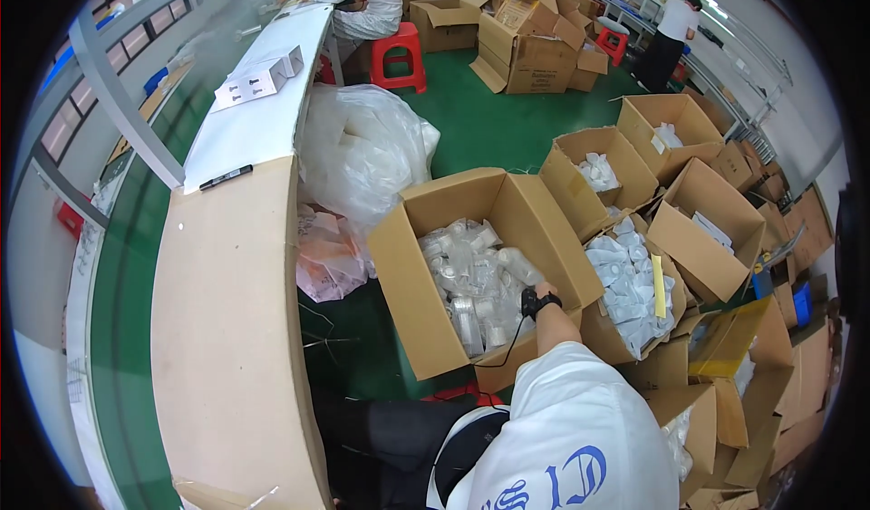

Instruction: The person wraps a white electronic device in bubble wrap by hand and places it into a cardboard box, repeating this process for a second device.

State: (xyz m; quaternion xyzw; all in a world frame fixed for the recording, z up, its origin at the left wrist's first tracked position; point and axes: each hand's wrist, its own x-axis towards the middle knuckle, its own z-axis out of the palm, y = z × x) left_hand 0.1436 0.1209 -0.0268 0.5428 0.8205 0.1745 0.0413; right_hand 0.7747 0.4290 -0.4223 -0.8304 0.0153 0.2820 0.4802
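My right arm reaches down into a large open cardboard box (410, 315) on the floor. Black straps with a small device and a cable are round the wrist. Just past them, part of my right hand (545, 290) shows at the box's right inner side; its fingers are hidden, so I cannot make out whether it grips anything. Closest to it lies a clear plastic-wrapped piece (518, 265). Many similar clear-wrapped white pieces (471, 279) fill the bottom of the box. My left hand is out of sight.
To the left runs a long cardboard-covered table (231, 310) with a black marker (226, 177) and white boxes (258, 79). Beyond my box sits a big clear plastic bag (362, 143). More cartons crowd the right, including one of white packets (625, 283). Two people work farther off.
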